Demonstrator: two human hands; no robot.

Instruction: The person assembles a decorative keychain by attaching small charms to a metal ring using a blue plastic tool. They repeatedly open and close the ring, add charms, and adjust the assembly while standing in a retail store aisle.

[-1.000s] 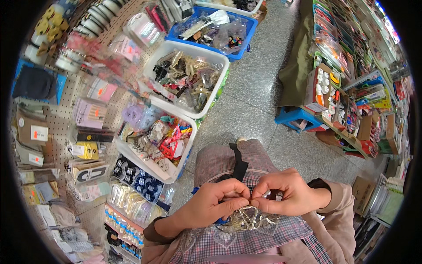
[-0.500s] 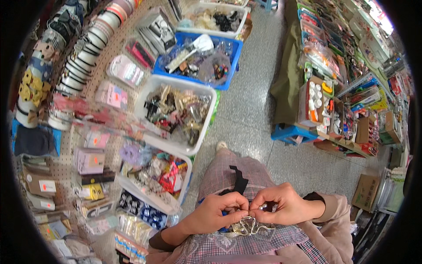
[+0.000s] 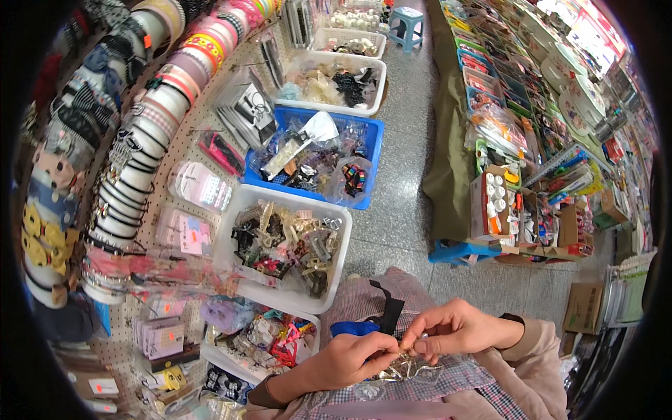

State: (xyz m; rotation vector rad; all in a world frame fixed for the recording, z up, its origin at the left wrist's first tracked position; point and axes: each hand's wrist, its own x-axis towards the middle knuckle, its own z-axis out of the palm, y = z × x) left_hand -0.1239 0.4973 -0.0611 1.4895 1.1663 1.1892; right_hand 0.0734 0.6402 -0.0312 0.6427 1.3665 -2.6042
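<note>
Aisle floor (image 3: pixel 402 189): view tilted farther up than earlier, whole blue stool (image 3: pixel 406 29) now visible. Left hand (image 3: pixel 358 357) and right hand (image 3: pixel 451 329) still meet over checked garment (image 3: pixel 455 379), fingers closed in pinches at top of shiny metallic ornament (image 3: pixel 402 369); more blue item (image 3: pixel 355 327) exposed.

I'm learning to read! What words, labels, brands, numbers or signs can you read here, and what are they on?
None reads clearly.
Brown cardboard box, right: print too blurred.
Orange sticker on lilac card pack, left: too small.
White label on brown packet, lower left: too small.
Pink card pack, left: print too small.
Shiny metallic pieces below the right hand: no writing visible.
</note>
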